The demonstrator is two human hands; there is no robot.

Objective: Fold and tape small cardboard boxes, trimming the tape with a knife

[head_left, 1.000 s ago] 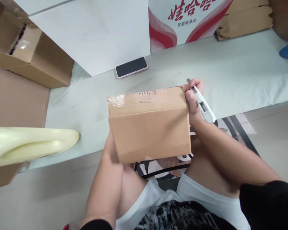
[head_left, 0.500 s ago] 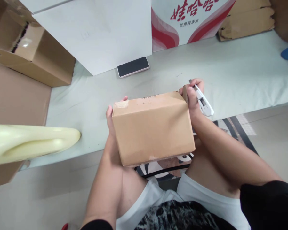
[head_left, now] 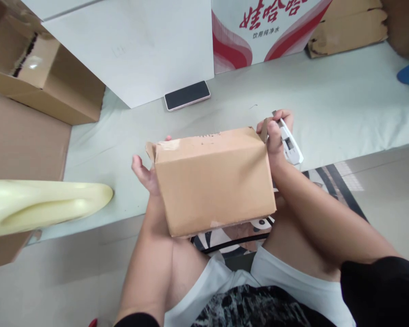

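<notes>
A brown cardboard box (head_left: 214, 186) is held tilted above my lap, its broad side facing me. My left hand (head_left: 150, 179) supports the left end; its thumb is spread away from the wall, and most fingers are hidden behind the box. A small flap (head_left: 151, 151) sticks out at the top left corner, beside that thumb. At the top right corner, my right hand (head_left: 276, 136) is closed around a white utility knife (head_left: 291, 144), and its fingers also touch a raised flap (head_left: 264, 131). The knife's metal tip shows above the fingers. Inside the box is hidden.
A phone (head_left: 187, 96) lies on the cloth-covered table (head_left: 344, 95), against a large white box (head_left: 132, 50). Behind are a red-and-white carton (head_left: 269, 32) and folded cardboard (head_left: 347, 32). A pale yellow curved object (head_left: 51, 204) and an opened carton (head_left: 71, 81) stand at left.
My left thumb has moved outward to the left, off the box wall. The flap at the top left corner now stands out. My right hand keeps the knife, nearly unmoved.
</notes>
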